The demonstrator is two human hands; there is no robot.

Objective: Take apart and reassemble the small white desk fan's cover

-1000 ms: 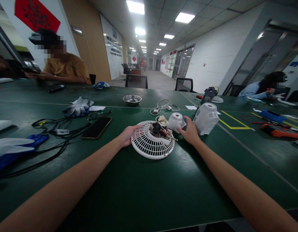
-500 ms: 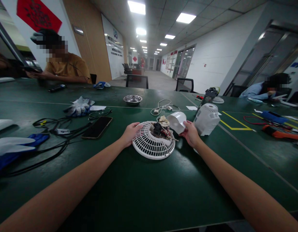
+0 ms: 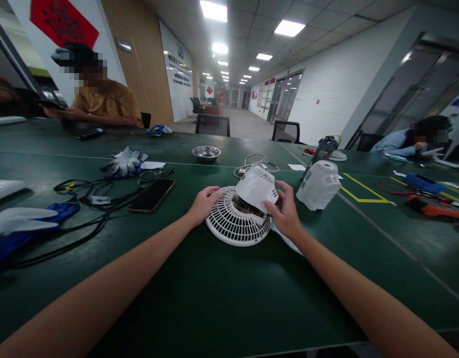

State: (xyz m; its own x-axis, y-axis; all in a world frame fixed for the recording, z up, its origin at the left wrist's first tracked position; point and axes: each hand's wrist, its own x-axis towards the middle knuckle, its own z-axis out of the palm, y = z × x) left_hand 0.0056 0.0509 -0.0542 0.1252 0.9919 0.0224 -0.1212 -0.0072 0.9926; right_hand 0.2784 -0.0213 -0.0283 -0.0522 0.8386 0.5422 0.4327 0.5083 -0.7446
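Note:
A white round fan grille (image 3: 239,231) lies on the green table in front of me, with a motor and wiring (image 3: 247,206) at its middle. My left hand (image 3: 204,205) grips the grille's left rim. My right hand (image 3: 287,211) is closed around a white vented motor cover (image 3: 256,188), which is tilted over the motor and hides most of it. Under my right wrist, part of a white curved piece (image 3: 287,241) shows. To the right stands a white plastic housing (image 3: 319,186) with vent slots.
A steel bowl (image 3: 206,153) and a white cable (image 3: 254,164) lie beyond the grille. At left are a phone (image 3: 152,195), black cables (image 3: 99,214) and gloves (image 3: 124,163). An orange meter (image 3: 434,206) lies at right. Two people (image 3: 106,102) sit across the table.
My right hand has brought the white motor cover leftward from beside the motor and turned it over the motor. My left hand stays on the grille's rim.

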